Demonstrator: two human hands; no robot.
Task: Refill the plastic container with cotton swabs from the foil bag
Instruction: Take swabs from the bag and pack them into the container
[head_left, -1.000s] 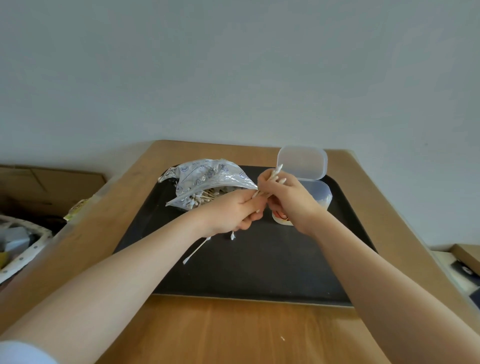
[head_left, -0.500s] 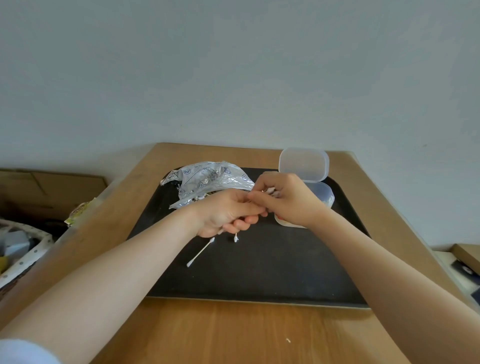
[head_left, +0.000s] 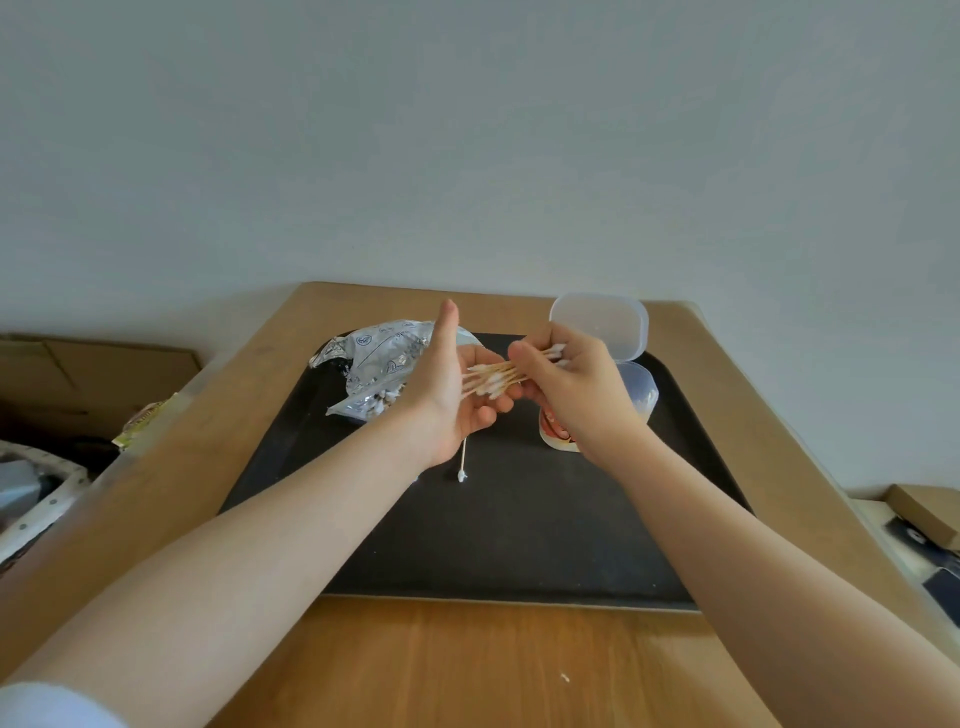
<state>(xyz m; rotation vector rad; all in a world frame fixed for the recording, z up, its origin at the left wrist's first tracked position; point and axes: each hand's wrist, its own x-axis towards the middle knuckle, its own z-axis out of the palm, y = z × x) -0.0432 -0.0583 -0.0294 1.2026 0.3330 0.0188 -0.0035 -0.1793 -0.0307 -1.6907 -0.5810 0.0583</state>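
We see our left hand (head_left: 457, 384) raised with its palm turned inward, thumb pointing up and fingers loosely spread, so it is open; the ends of a bundle of wooden-stemmed, white-tipped cotton swabs (head_left: 493, 375) rest against its fingers. Our right hand (head_left: 569, 387) pinches the other part of that bundle, fingers curled round the stems.

Just behind the left hand lies the crinkled silver foil bag (head_left: 376, 364), its mouth turned toward the hand, with more swab tips showing inside. Below the left wrist a single loose cotton swab (head_left: 462, 462) lies on the tray. Behind and partly hidden by the right hand stands the clear, rounded plastic container (head_left: 641, 397), its hinged lid (head_left: 600, 325) standing open beyond the knuckles; an orange-and-white label shows at its near end. How full it is we cannot tell.

All of this sits on a flat black rectangular tray (head_left: 519, 545) on a light-brown wooden bench (head_left: 441, 670). Beyond is a plain pale wall (head_left: 467, 145). Far left of the left arm is a brown cardboard box (head_left: 98, 374).
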